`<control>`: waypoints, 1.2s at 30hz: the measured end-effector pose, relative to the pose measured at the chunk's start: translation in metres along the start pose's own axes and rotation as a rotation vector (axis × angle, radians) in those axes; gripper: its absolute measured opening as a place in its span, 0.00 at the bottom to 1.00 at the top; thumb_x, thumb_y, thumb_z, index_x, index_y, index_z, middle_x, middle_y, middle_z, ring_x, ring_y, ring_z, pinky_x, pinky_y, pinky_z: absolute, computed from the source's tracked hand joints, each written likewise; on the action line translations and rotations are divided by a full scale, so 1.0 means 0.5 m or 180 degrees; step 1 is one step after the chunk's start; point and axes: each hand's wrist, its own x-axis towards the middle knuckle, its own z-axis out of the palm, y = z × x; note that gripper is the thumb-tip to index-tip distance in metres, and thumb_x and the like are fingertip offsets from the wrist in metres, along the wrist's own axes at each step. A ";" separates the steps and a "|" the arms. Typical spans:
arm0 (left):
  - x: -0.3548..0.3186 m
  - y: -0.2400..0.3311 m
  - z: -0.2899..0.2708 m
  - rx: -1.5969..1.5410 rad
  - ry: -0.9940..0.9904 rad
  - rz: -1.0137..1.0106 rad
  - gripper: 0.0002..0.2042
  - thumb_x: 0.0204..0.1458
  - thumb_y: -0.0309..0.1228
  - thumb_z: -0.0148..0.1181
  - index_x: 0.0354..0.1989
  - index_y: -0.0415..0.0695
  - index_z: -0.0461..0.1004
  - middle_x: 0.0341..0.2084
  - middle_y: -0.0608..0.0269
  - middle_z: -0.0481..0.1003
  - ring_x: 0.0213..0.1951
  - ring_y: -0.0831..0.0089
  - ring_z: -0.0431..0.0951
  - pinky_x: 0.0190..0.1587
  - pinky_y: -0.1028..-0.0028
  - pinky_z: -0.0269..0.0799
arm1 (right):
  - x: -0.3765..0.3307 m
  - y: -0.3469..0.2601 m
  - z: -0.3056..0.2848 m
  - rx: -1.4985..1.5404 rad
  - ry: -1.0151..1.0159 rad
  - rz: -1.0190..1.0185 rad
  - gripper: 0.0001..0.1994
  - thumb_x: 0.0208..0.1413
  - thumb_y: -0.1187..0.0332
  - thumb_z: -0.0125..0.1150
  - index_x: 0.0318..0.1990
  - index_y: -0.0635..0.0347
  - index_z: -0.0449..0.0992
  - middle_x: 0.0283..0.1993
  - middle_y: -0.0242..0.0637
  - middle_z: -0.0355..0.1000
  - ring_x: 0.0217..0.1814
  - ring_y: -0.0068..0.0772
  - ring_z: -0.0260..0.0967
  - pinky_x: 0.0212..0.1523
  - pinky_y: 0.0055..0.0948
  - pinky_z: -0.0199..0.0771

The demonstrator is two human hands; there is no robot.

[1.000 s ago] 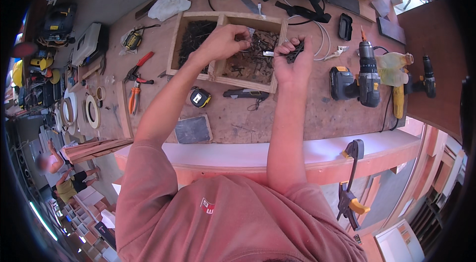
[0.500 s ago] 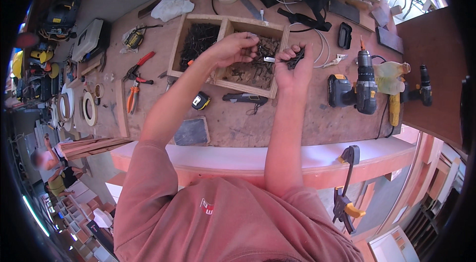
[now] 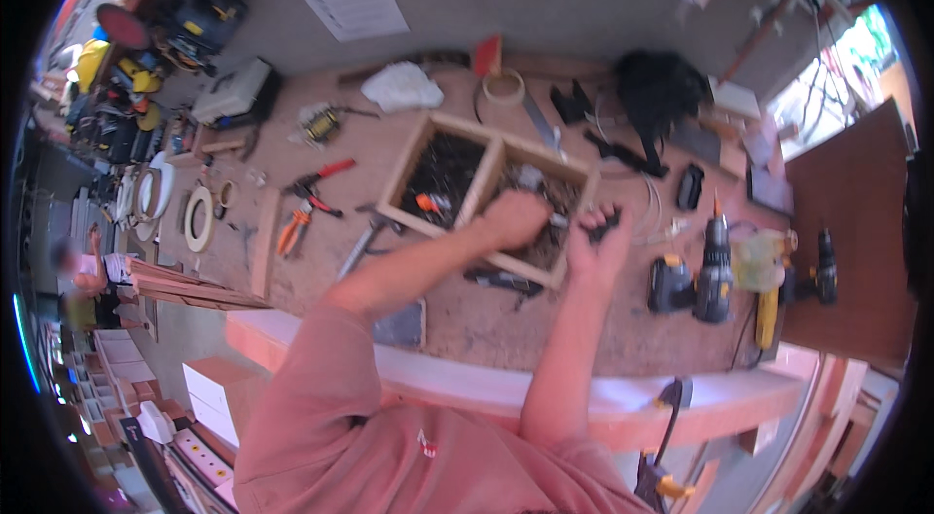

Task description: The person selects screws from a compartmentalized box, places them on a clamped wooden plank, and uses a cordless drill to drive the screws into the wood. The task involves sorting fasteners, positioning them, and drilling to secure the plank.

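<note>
A two-part wooden box (image 3: 481, 181) lies on the workbench in front of me. Dark screws (image 3: 449, 164) fill its left part, with a small orange piece (image 3: 428, 204) among them. My left hand (image 3: 518, 218) reaches down into the right part, where loose screws and dust lie. Its fingers are blurred and mostly hidden, so what they touch does not show. At the box's right edge my right hand (image 3: 595, 249) is curled, palm up, round a bunch of dark screws (image 3: 604, 225).
Red-handled pliers (image 3: 323, 177), orange-handled pliers (image 3: 294, 232) and a hammer (image 3: 362, 244) lie left of the box. A cordless drill (image 3: 715, 271) stands at the right. Behind the box are a tape roll (image 3: 504, 88) and a white cloth (image 3: 402, 88). A clamp (image 3: 667, 431) grips the bench's front edge.
My left hand has dropped from above the box into its right part. My right hand's fingers have curled further over the screws. The whole view has shifted, showing more wall.
</note>
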 end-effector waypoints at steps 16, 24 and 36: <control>-0.071 -0.069 -0.128 -0.6337 0.0366 -0.0678 0.05 0.64 0.34 0.59 0.37 0.49 0.71 0.22 0.81 0.57 0.22 0.89 0.57 0.23 0.84 0.51 | 0.001 0.004 0.001 -0.0076 0.0059 -0.0080 0.13 0.70 0.54 0.53 0.36 0.50 0.68 0.27 0.25 0.62 0.26 0.20 0.58 0.25 0.21 0.62; -0.150 -0.101 -0.271 -0.6837 0.0740 -0.0054 0.07 0.66 0.32 0.57 0.34 0.51 0.67 0.21 0.80 0.55 0.23 0.88 0.56 0.24 0.83 0.54 | 0.002 0.008 -0.001 -0.0069 0.0017 -0.0146 0.13 0.70 0.55 0.54 0.36 0.51 0.69 0.28 0.26 0.63 0.26 0.21 0.59 0.26 0.21 0.62; -0.214 -0.132 -0.391 -0.6779 0.0897 0.0826 0.05 0.66 0.32 0.56 0.44 0.46 0.70 0.24 0.79 0.57 0.25 0.86 0.55 0.27 0.82 0.55 | 0.006 0.008 -0.005 -0.0103 -0.0014 -0.0138 0.12 0.70 0.55 0.55 0.36 0.51 0.68 0.28 0.25 0.63 0.26 0.20 0.60 0.25 0.21 0.64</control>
